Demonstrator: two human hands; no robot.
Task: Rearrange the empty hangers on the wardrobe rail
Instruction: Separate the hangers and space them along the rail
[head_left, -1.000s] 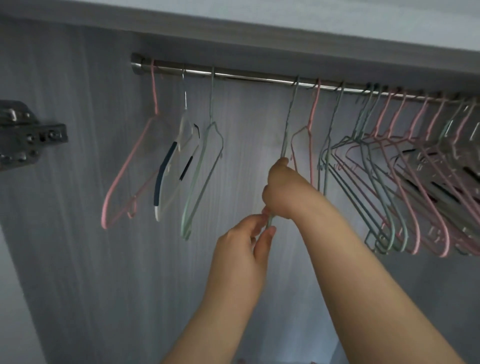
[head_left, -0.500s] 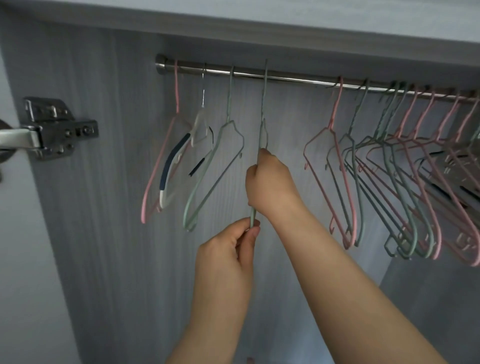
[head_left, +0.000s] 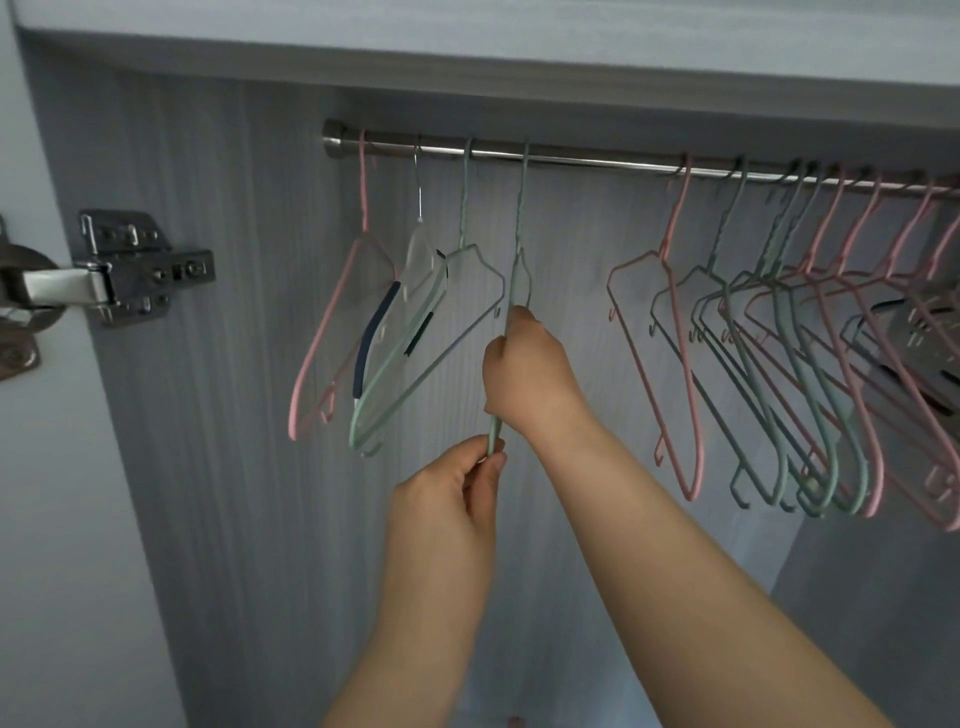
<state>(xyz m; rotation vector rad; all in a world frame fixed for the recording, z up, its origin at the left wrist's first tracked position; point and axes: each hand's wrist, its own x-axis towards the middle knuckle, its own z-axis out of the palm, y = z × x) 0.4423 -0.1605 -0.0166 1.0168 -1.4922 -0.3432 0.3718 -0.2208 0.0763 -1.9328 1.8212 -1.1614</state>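
Note:
A steel wardrobe rail (head_left: 597, 160) runs under the top shelf. A green wire hanger (head_left: 519, 228) hangs edge-on near the rail's left part. My right hand (head_left: 527, 374) grips its shoulder, and my left hand (head_left: 457, 493) pinches its lower end between thumb and fingers. Left of it hang a pink hanger (head_left: 332, 332), a clear hanger with dark grips (head_left: 410, 312) and another green hanger (head_left: 431, 353). To the right, past a gap, a crowd of pink and green hangers (head_left: 779, 364) fills the rail.
The grey wood-grain back panel (head_left: 208, 415) stands behind the hangers. A metal door hinge (head_left: 135, 270) is fixed to the side wall at left. The shelf board (head_left: 467, 47) sits just above the rail.
The held green hanger has slid left along the rail, away from the right-hand crowd, and now hangs close to the three hangers on the left. Both hands moved with it.

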